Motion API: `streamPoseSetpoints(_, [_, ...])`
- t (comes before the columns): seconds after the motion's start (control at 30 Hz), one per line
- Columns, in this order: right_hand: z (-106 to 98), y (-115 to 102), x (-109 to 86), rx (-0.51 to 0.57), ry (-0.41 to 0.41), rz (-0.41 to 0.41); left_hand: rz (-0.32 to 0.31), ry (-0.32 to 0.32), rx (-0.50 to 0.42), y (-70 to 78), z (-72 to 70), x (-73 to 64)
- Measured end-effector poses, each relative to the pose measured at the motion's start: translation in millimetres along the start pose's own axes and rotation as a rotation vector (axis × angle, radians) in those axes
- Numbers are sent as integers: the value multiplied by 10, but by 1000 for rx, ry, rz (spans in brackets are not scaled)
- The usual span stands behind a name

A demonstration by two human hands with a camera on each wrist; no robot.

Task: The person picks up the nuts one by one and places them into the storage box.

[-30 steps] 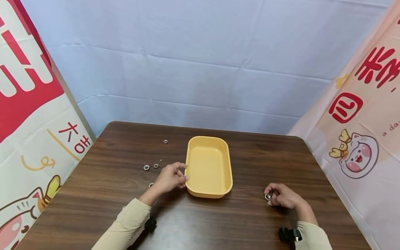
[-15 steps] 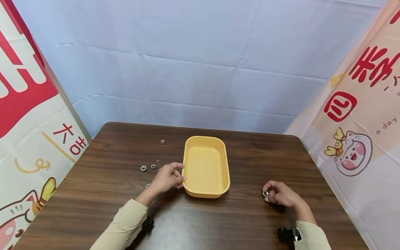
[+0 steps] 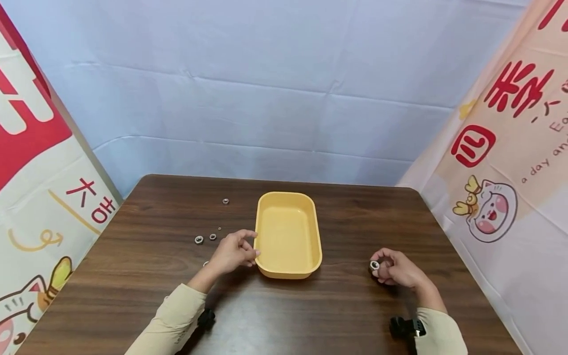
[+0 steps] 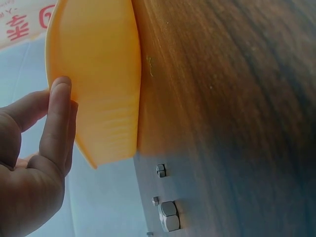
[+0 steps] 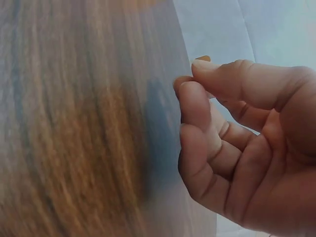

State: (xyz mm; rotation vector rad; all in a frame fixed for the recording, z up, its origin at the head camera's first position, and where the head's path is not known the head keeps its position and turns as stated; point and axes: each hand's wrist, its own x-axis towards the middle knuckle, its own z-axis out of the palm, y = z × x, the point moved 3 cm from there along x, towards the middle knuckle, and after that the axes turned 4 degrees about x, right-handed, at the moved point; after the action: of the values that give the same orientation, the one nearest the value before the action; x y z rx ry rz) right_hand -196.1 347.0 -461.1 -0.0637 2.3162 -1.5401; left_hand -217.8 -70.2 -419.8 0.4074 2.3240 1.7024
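A yellow plastic tray [image 3: 288, 272] stands in the middle of the dark wooden table. My left hand [image 3: 232, 253] is at its left rim; in the left wrist view the fingers lie against the outer wall while the thumb reaches over the edge. To the right of the tray, my right hand [image 3: 397, 268] pinches a metal hex nut [image 3: 374, 265] between thumb and forefinger, its hole facing the head camera. In the right wrist view the fingers hide most of that nut, and the other fingers [image 5: 193, 153] are curled in.
Left of the tray lie several loose nuts: a large hex nut [image 3: 198, 240], a medium nut [image 3: 213, 236], a tiny nut [image 3: 219, 229] and one nut [image 3: 226, 201] farther back. Another nut [image 3: 205, 264] is partly hidden by my left wrist. A pale cloth [image 3: 248, 113] hangs behind the table.
My right hand has moved a little up and away from me with the nut, which now shows its hole. My left hand stays at the tray's rim. The head view has swung slightly right.
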Motion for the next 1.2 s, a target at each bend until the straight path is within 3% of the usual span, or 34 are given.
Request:
streamPoseSetpoints(0.4, [48,-135,31,32,68,-19,-19,-2,-22,-44,-10,20])
streamPoseSetpoints(1.2, [107,-410,238,8,41,-82,-29,-32,-83,-90,-17,30])
